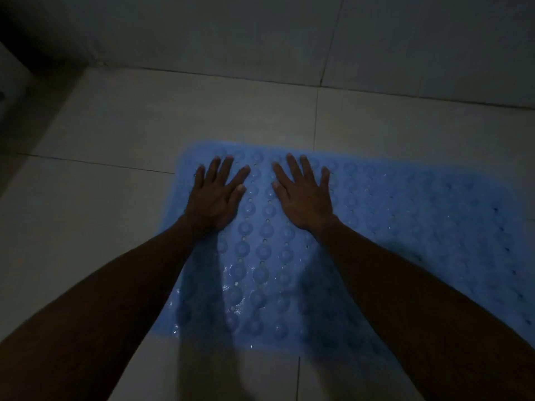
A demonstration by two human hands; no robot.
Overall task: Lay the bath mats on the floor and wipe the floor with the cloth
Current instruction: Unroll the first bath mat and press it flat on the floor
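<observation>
A light blue bath mat with round bumps and small holes lies flat on the pale tiled floor, reaching from the middle of the view to the right edge. My left hand rests palm down with fingers spread on the mat's far left corner. My right hand lies palm down beside it, fingers apart, also near the mat's far edge. Neither hand holds anything. Wet spots glint on the mat between my forearms. No cloth is in view.
The room is dim. A tiled wall rises just beyond the mat's far edge. A dark corner and a pale vertical surface stand at the far left. Bare tiles lie left of the mat and in front of it.
</observation>
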